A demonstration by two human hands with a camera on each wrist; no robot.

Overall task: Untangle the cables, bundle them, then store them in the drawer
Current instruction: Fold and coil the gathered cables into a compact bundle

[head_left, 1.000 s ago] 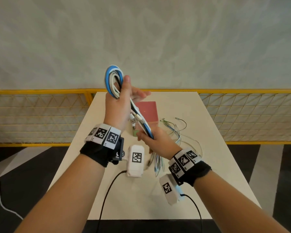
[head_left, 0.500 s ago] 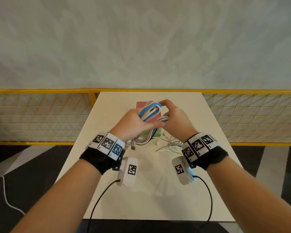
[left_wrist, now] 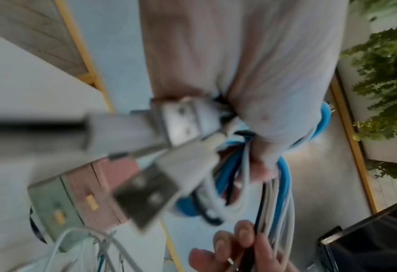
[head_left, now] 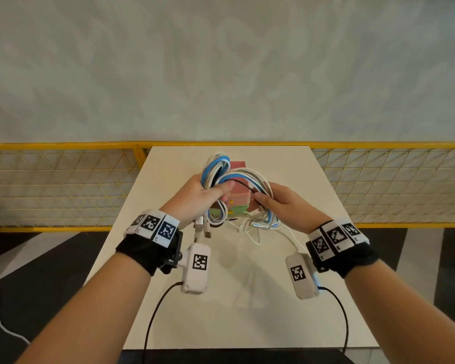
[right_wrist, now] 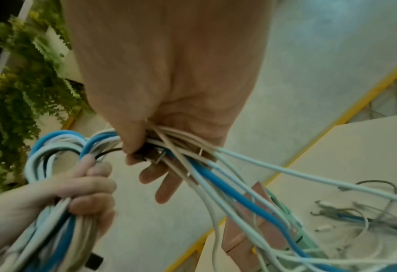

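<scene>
Going L to R in the head view: our left hand, center-left of frame, had its grip wrapped tight around the cables, thumb pressed across the coiled blue/white loops. Loop tops stuck up toward the upper middle; USB plugs dangled below the fist, pointing down at the counter. So the coil's long axis ran roughly vertical in frame, tilted slightly left at the top.

Mid-frame, behind the coil, sat the small drawer unit, pink over green. Drawers looked closed as far as we could tell.

Right of center, our right hand had its grip pinched on several strands arcing over from the coil, incl. a thin black one. Loose white/blue slack drooped below it toward the counter, maybe touching; can't tell.

Our read: bundling step, approx. mid-way; untangling mostly done, storing not begun. Next move prob. calls for feeding the right-hand slack round the coil w/ steady tension, left grip firm so loops don't spring open.
</scene>
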